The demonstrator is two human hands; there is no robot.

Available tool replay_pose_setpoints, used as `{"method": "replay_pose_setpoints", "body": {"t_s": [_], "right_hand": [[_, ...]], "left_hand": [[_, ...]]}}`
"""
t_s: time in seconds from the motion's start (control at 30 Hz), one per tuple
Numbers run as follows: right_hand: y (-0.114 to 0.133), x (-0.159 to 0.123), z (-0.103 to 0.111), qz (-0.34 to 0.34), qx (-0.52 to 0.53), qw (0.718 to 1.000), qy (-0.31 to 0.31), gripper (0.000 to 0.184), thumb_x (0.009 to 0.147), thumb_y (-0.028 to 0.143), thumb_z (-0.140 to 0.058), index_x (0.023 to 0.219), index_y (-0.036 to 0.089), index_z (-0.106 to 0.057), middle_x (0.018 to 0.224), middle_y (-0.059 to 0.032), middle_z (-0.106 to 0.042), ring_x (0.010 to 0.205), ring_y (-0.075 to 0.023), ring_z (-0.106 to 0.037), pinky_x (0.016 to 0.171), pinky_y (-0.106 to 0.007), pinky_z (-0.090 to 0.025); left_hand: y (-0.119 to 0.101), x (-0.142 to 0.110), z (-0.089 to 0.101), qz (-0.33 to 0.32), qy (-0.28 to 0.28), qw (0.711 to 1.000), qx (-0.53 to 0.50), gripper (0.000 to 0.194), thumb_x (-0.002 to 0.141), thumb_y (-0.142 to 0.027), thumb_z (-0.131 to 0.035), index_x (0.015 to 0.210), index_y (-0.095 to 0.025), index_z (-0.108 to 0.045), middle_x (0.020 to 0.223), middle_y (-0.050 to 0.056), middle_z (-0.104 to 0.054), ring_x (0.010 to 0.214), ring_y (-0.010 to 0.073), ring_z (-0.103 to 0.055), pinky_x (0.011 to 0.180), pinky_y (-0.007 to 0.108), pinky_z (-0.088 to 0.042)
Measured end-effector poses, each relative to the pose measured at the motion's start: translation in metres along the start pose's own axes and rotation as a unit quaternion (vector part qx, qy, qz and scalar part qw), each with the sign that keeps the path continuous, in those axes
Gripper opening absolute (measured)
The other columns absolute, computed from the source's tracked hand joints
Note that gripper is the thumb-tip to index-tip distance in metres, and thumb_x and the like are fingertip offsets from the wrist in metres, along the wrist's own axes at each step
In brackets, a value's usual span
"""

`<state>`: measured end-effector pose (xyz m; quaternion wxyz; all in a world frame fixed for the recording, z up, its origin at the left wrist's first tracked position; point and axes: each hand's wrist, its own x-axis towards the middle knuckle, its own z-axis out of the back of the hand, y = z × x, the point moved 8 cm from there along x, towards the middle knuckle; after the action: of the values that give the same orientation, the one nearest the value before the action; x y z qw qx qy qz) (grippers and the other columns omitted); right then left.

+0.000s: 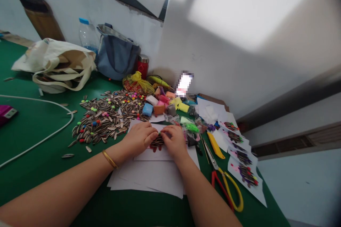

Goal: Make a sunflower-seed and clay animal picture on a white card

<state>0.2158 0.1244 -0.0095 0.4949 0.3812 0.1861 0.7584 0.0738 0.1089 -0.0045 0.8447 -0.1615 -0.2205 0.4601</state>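
A small figure of striped sunflower seeds (pixel 156 143) with reddish-brown bits at its lower edge lies on a white sheet of paper (pixel 160 155). My left hand (pixel 141 135) rests against its left side, fingers pressed together and thumb at the seeds. From the right, my right hand (pixel 174 141) pinches at the figure's top; whatever sits between those fingertips is too small or hidden to name. More white sheets (pixel 149 177) are stacked underneath. Beyond my left hand spreads a large heap of sunflower seeds (pixel 106 120), dotted with brightly coloured pieces.
Coloured clay packs (pixel 159 110) lie behind my hands. Scissors (pixel 221 173) and a yellow utility knife (pixel 215 144) are at right, beside finished-looking seed pictures (pixel 247 175). A blue bag (pixel 117 55), white tote (pixel 64 65), red flask (pixel 142 65), phone (pixel 184 84) and white cable (pixel 50 135) surround the workspace.
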Motion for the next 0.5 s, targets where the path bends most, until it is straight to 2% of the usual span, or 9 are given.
{"method": "replay_pose_setpoints", "body": {"t_s": [0.5], "right_hand": [[0.0013, 0.0, -0.0021, -0.001, -0.017, 1.0, -0.001, 0.01, 0.08, 0.016, -0.07, 0.084, 0.021, -0.077, 0.095, -0.0059, -0.071, 0.098, -0.0234, -0.059, 0.094, -0.039, -0.044]], "left_hand": [[0.0009, 0.0002, -0.0021, -0.007, 0.005, 1.0, 0.005, 0.053, 0.102, -0.047, -0.024, 0.103, -0.021, -0.071, 0.09, 0.007, -0.063, 0.088, 0.0233, -0.057, 0.081, 0.036, -0.04]]}}
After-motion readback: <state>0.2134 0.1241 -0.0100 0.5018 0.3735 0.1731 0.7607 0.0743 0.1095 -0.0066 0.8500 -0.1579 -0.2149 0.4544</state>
